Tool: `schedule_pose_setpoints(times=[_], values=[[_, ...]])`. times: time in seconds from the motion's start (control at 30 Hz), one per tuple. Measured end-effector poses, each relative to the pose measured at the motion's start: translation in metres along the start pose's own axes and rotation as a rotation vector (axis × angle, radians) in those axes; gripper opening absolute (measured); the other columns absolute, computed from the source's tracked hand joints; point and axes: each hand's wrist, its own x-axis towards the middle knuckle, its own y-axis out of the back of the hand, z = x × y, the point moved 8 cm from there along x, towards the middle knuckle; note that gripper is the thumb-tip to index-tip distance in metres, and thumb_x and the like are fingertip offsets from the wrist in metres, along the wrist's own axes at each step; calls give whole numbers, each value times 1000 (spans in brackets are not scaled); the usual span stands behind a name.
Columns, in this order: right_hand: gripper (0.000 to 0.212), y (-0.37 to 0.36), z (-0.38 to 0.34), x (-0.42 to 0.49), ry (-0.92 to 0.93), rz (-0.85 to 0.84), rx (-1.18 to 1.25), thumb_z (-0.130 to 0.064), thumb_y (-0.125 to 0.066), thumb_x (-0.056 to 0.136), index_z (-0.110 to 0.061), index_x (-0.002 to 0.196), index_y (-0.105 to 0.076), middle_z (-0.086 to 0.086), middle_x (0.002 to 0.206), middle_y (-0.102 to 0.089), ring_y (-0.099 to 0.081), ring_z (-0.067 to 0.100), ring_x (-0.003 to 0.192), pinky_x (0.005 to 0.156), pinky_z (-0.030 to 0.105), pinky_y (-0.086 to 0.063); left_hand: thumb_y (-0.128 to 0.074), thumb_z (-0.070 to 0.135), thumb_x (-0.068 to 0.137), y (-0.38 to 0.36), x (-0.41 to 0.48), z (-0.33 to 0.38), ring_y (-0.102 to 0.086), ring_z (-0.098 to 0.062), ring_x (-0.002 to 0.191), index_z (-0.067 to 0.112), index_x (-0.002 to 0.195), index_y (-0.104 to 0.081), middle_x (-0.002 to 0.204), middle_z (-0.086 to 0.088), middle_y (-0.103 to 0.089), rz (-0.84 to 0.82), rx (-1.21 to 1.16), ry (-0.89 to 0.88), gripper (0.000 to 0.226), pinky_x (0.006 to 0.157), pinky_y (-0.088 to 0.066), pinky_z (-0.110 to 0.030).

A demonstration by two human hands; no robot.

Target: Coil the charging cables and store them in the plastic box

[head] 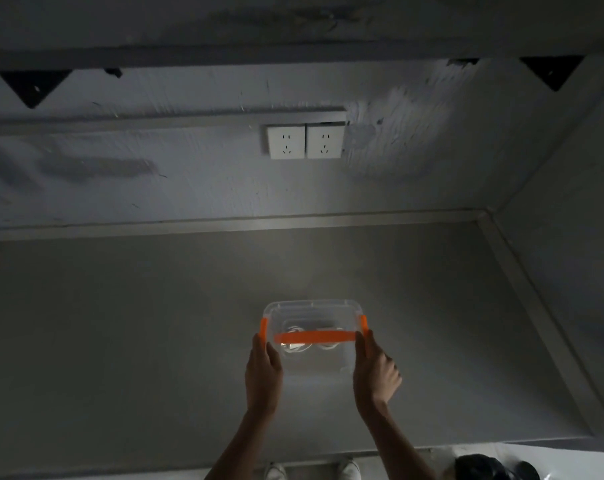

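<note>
Holding the lidded plastic box [312, 327], cables [299, 346] coiled inside, the left hand [263, 372] and right hand [375, 370] are pressed flat against its sides; setting down on the tabletop [120, 323] is likely needed next.

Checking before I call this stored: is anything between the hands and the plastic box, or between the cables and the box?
Nothing visible. The left hand and right hand press flat against the two sides of the plastic box on the counter. The white cables already lie inside, under the clear lid with its orange handle.
</note>
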Motion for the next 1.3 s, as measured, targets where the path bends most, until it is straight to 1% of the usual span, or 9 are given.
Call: schedule_pose_setpoints(times=[0.23, 0.37, 0.5, 0.6, 0.73, 0.8, 1.0, 1.13, 1.3], values=[[27, 2, -1, 0, -1, -50, 71, -33, -62, 92, -18, 112, -72, -10, 48, -52, -34, 2, 30, 37, 7, -18, -42, 16, 103, -5, 1, -10, -61, -37, 121, 4, 142, -45, 138, -19, -59, -73, -15, 76, 42, 96, -51, -48], [39, -14, 20, 1, -74, -276, 269, -30, -53, 98, -19, 136, -54, 4, 89, -74, -62, 8, 52, 41, 13, -42, -41, 32, 103, -10, -5, -26, -46, -38, 137, 12, 155, -24, 158, -13, -34, -163, -155, 208, 58, 107, -44, -52], [52, -21, 26, 8, -111, -358, 456, -8, -60, 93, -14, 143, -46, 18, 122, -68, -66, 20, 79, 64, 36, -58, -55, 44, 86, -5, -3, -16, -53, -38, 130, 12, 147, -39, 148, -14, -49, -155, -382, 174, 71, 94, -51, -61], [52, -23, 5, 37, -123, -354, 522, -6, -62, 92, -13, 142, -49, 21, 124, -67, -61, 22, 95, 81, 44, -55, -51, 51, 77, -1, 31, 4, -59, -35, 123, 7, 143, -46, 139, -16, -58, -121, -335, 159, 80, 97, -51, -48], [51, -30, -34, 91, -101, -329, 577, -3, -62, 91, -7, 140, -50, 19, 132, -62, -62, 27, 110, 94, 48, -50, -57, 13, 95, -6, 94, 33, -54, -33, 129, 8, 144, -45, 143, -15, -55, -110, -304, 138, 51, 105, -45, -44], [51, -37, -54, 112, -83, -354, 591, -1, -60, 92, -8, 141, -49, 16, 125, -65, -60, 23, 103, 89, 45, -51, -55, 8, 95, -9, 119, 39, -53, -32, 130, 11, 145, -45, 144, -13, -55, -105, -289, 156, 51, 107, -43, -44], [51, -63, -58, 127, -126, -444, 528, -9, -58, 95, -14, 144, -46, 21, 130, -64, -63, 30, 100, 82, 42, -51, -51, 11, 97, -24, 138, 28, -55, -32, 128, 19, 145, -44, 144, -10, -55, -143, -296, 234, 50, 103, -48, -47], [50, -64, -58, 124, -88, -431, 505, -11, -57, 97, -11, 145, -43, 21, 133, -61, -65, 39, 109, 89, 50, -55, -53, 17, 98, -28, 137, 17, -52, -36, 130, 23, 147, -40, 149, -10, -48, -204, -381, 326, 51, 95, -53, -57], [56, -61, -65, 120, -84, -563, 461, -20, -54, 99, -16, 151, -32, 19, 145, -50, -53, 40, 126, 101, 53, -47, -49, 27, 100, -27, 138, 22, -46, -39, 134, 15, 150, -30, 153, -14, -40, -326, -283, 358, 54, 106, -43, -54]])
